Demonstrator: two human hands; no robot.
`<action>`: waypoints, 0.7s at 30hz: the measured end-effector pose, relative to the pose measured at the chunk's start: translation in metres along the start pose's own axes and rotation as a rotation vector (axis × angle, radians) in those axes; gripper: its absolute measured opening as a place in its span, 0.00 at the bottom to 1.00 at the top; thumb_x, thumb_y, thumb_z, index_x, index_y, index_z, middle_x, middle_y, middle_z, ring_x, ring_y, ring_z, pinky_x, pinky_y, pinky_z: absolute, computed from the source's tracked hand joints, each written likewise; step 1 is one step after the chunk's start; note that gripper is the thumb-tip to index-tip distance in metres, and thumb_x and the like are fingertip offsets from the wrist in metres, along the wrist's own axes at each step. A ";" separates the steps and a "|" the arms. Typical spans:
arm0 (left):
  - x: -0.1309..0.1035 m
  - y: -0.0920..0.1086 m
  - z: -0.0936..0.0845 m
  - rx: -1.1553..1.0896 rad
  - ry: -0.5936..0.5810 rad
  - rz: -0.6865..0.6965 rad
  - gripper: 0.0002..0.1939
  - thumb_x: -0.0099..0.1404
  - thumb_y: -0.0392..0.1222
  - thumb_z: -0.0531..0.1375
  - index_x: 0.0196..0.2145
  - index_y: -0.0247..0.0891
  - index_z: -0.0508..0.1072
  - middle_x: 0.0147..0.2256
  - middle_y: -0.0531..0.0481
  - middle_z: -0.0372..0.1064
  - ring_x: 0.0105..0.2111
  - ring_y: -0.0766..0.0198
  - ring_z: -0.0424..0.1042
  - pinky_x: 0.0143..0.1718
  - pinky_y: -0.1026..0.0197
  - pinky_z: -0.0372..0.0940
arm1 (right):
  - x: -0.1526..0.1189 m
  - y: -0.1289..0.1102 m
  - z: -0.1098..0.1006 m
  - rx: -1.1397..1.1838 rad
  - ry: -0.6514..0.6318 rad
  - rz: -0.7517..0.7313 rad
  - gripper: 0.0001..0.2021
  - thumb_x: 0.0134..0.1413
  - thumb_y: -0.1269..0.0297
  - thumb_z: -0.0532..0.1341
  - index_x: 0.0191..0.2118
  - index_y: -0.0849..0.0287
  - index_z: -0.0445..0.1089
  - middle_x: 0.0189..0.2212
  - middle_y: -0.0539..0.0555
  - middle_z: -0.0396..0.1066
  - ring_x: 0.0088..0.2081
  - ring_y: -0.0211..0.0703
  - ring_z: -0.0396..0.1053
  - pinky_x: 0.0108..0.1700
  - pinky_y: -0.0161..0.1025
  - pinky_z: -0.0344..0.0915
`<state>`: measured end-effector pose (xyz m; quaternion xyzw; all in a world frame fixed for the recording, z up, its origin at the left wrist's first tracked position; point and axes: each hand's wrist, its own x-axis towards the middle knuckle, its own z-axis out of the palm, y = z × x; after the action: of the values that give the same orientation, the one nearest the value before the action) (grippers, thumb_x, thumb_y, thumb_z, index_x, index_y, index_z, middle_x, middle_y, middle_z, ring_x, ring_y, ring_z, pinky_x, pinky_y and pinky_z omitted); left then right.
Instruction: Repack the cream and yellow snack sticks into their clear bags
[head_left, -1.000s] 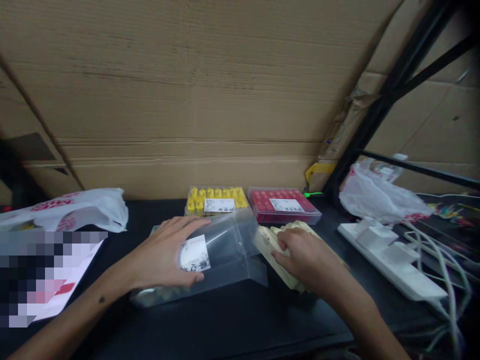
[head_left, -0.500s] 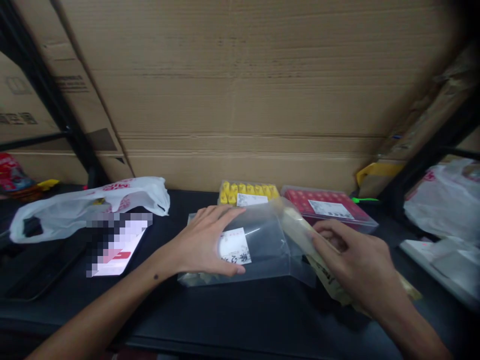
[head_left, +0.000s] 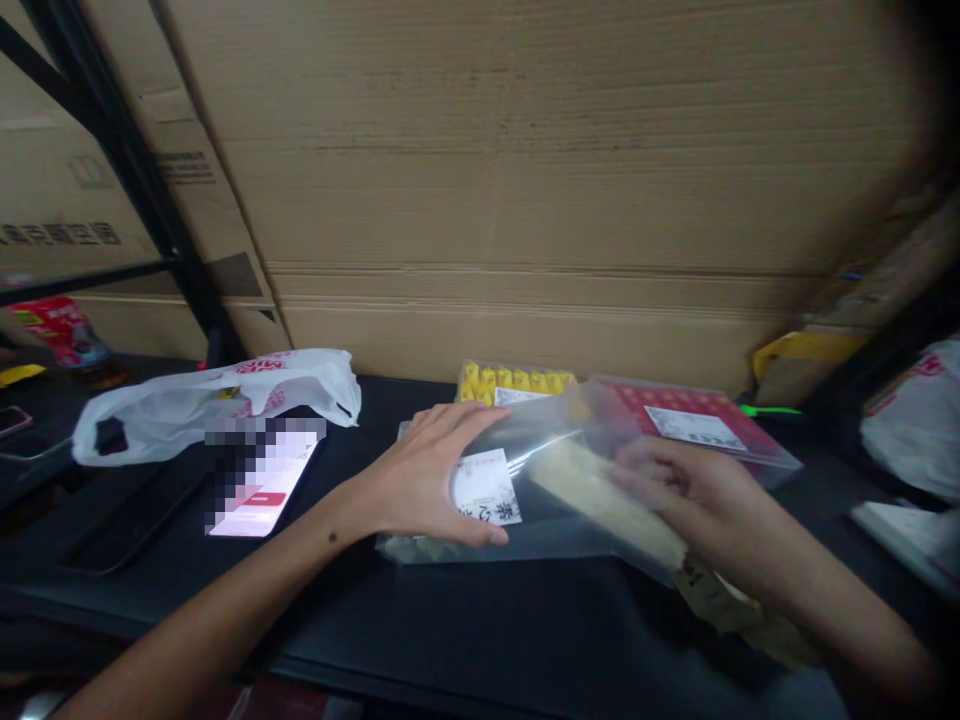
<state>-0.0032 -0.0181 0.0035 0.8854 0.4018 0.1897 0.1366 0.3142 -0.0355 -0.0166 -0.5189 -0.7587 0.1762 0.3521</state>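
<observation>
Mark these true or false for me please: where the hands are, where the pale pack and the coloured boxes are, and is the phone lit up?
The left hand is on the clear box. True.
The pale pack is all the way inside the clear box. False: part sticks out.
The yellow box sits on top of the red box. False: it is beside it, to the left.
The phone near the white bag is lit up. True.

Lit phone (head_left: 291, 488) on black table (head_left: 450, 640), left side, next to crumpled white bag (head_left: 326, 385). Red-labelled bottle (head_left: 67, 330) farther left. Cardboard (head_left: 480, 180) along far edge. Right side: second white bag (head_left: 916, 425), green strip (head_left: 772, 411) near far edge.
</observation>
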 end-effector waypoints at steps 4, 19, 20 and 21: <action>-0.003 0.014 0.006 -0.013 -0.030 0.070 0.62 0.47 0.66 0.73 0.74 0.49 0.54 0.72 0.40 0.53 0.70 0.37 0.52 0.69 0.33 0.48 | 0.005 -0.012 0.007 0.189 -0.402 0.017 0.18 0.68 0.48 0.57 0.38 0.54 0.77 0.35 0.55 0.79 0.35 0.48 0.76 0.36 0.41 0.74; -0.008 0.018 0.010 -0.085 -0.029 0.092 0.66 0.44 0.69 0.73 0.74 0.49 0.53 0.72 0.37 0.53 0.70 0.34 0.52 0.69 0.29 0.47 | 0.011 -0.053 0.046 0.446 -0.524 -0.041 0.14 0.65 0.52 0.60 0.49 0.52 0.74 0.39 0.53 0.77 0.42 0.50 0.75 0.52 0.50 0.74; -0.008 0.018 0.010 -0.090 -0.041 0.092 0.65 0.44 0.68 0.73 0.74 0.49 0.53 0.72 0.38 0.53 0.70 0.34 0.52 0.69 0.29 0.48 | 0.012 -0.052 0.047 0.476 -0.590 -0.040 0.14 0.66 0.52 0.60 0.50 0.51 0.75 0.41 0.53 0.78 0.45 0.52 0.75 0.55 0.51 0.72; -0.009 0.018 0.009 -0.091 -0.050 0.095 0.65 0.44 0.68 0.73 0.74 0.49 0.53 0.72 0.38 0.53 0.70 0.34 0.52 0.69 0.29 0.48 | 0.012 -0.051 0.048 0.490 -0.636 -0.027 0.14 0.66 0.53 0.60 0.50 0.51 0.75 0.42 0.53 0.78 0.47 0.53 0.75 0.57 0.53 0.71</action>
<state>0.0073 -0.0367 0.0003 0.9008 0.3467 0.1920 0.1772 0.2437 -0.0398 -0.0132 -0.3290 -0.7722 0.4991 0.2153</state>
